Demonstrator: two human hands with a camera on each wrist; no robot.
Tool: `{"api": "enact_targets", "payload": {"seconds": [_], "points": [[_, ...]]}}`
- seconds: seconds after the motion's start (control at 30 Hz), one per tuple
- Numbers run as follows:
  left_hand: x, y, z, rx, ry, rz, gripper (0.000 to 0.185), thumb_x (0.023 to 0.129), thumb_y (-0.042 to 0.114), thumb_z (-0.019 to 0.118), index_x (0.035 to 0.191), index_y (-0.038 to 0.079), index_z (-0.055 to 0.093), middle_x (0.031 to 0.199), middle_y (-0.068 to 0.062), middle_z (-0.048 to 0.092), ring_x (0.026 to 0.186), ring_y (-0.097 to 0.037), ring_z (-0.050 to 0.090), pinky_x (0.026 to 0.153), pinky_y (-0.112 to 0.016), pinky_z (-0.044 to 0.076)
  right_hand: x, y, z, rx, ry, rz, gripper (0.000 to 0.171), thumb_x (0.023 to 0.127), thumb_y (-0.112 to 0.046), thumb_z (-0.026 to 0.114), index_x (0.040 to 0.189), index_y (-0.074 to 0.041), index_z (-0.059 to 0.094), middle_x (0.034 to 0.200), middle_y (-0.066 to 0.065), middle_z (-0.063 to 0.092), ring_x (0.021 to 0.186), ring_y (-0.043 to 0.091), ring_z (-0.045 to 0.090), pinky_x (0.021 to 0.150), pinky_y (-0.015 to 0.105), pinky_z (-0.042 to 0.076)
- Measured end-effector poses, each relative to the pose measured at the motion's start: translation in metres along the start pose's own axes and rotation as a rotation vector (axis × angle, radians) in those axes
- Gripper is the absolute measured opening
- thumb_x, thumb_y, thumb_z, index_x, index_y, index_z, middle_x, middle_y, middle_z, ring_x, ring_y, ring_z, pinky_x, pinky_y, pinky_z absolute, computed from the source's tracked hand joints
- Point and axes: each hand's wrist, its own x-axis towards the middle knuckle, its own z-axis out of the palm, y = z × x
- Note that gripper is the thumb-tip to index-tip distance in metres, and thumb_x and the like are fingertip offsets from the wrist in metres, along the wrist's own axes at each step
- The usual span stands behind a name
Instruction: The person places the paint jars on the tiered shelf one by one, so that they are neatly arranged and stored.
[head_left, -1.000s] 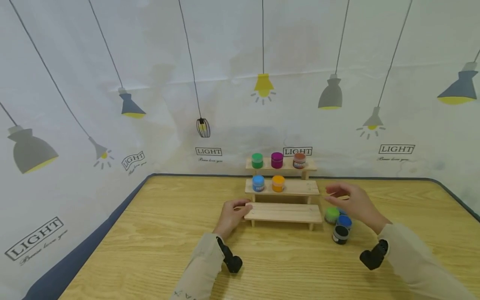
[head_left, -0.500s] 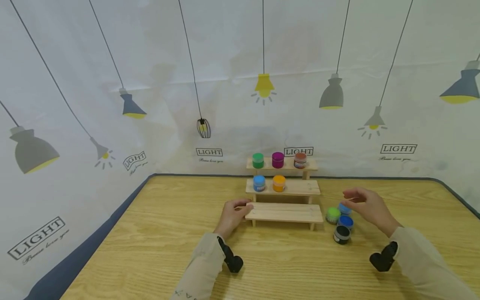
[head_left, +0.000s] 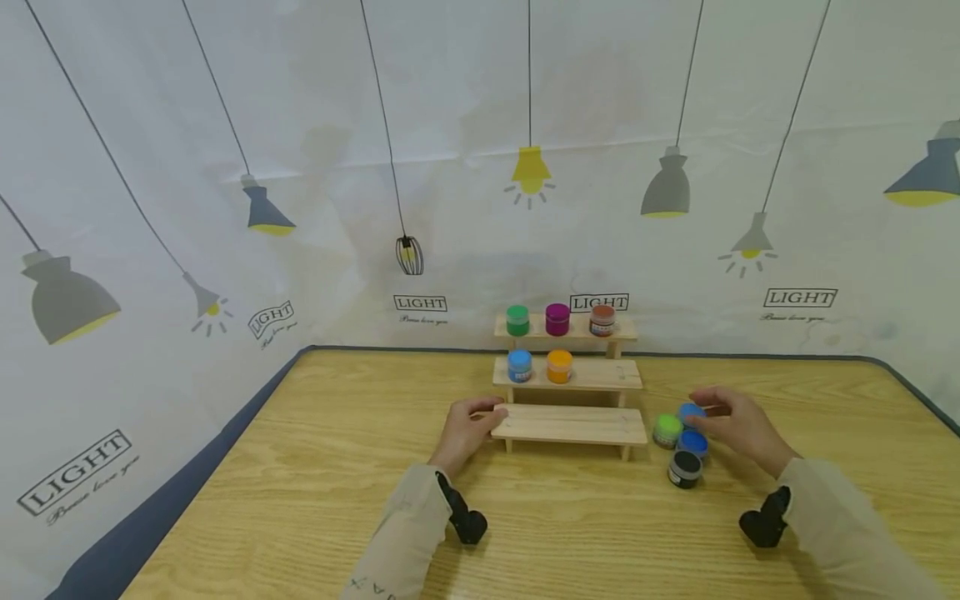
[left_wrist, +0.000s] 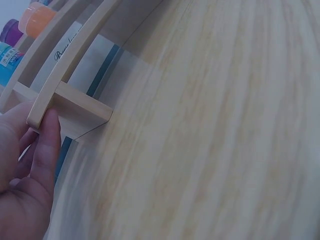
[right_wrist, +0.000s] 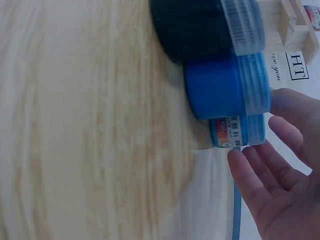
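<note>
My left hand point(head_left: 467, 432) holds the left end of the lowest tier of a stepped wooden shelf point(head_left: 568, 425), thumb on top and fingers below; the left wrist view shows the fingers point(left_wrist: 46, 145) under the board. At the right, my right hand point(head_left: 738, 421) has thumb and fingers around a light blue paint jar point(head_left: 692, 412), partly hidden by the hand. In the right wrist view its fingertips point(right_wrist: 236, 156) meet that jar's side. Close by stand a lime green jar point(head_left: 667, 430), a dark blue jar point(head_left: 693, 444) and a black jar point(head_left: 685, 470).
Green point(head_left: 517, 320), purple point(head_left: 557, 319) and brown point(head_left: 602, 320) jars stand on the top tier. A blue jar point(head_left: 520, 366) and an orange jar point(head_left: 559, 366) are on the middle tier. A lamp-printed cloth point(head_left: 337, 208) hangs behind the wooden table point(head_left: 337, 433).
My right hand has moved right, away from the shelf, then lowered onto the light blue jar. The left hand stays at the shelf's end.
</note>
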Motion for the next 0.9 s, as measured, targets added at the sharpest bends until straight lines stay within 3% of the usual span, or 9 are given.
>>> {"api": "enact_targets", "payload": {"seconds": [0.47, 0.9], "points": [[-0.0026, 0.0040, 0.0013, 0.022, 0.010, 0.000, 0.028, 0.086, 0.020, 0.062, 0.109, 0.004, 0.064, 0.109, -0.011, 0.057, 0.075, -0.013, 0.057, 0.061, -0.029, 0.050, 0.0054, 0.0039, 0.0000, -0.022, -0.062, -0.019, 0.055, 0.089, -0.028, 0.058, 0.125, 0.010, 0.044, 0.120, 0.031, 0.046, 0.102, 0.042, 0.049, 0.075, 0.040, 0.049], [-0.0026, 0.0038, 0.0013, 0.034, 0.012, 0.001, 0.029, 0.086, 0.021, 0.062, 0.110, 0.004, 0.064, 0.111, -0.012, 0.056, 0.076, -0.013, 0.057, 0.062, -0.029, 0.050, 0.0028, 0.0099, -0.0042, -0.035, -0.061, -0.010, 0.054, 0.089, -0.031, 0.057, 0.124, 0.008, 0.046, 0.119, 0.029, 0.048, 0.102, 0.040, 0.050, 0.078, 0.042, 0.047]]}}
